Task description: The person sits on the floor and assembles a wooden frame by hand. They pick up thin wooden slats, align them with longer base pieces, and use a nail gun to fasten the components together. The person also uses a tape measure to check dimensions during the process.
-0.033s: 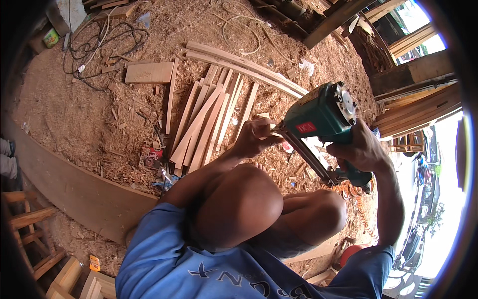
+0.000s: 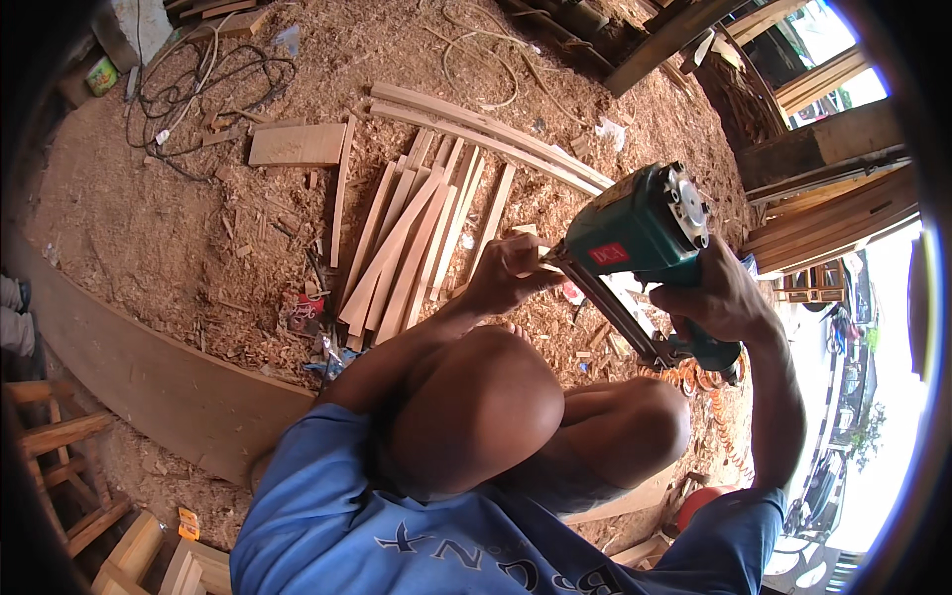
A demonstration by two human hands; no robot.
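Observation:
My right hand (image 2: 724, 297) is wrapped round the handle of a green and black nail gun (image 2: 635, 223), held in front of my knees. The gun's slim dark magazine slants down to the right, and its nose points left toward my left hand (image 2: 508, 276). There, my fingers and thumb are closed on a small pale piece of wood (image 2: 543, 254), mostly hidden by the fingers, right at the nose. Whether the nose touches the wood I cannot tell. A coiled orange air hose (image 2: 694, 379) hangs below the gun's handle.
Loose wooden strips (image 2: 407, 238) lie piled beyond my left hand, with long slats (image 2: 486, 129) behind them. Wood shavings cover the ground. A flat board (image 2: 297, 145) and tangled cables (image 2: 213, 84) lie far left. A long plank (image 2: 169, 377) runs along the left; wooden frames (image 2: 69, 456) stand near it.

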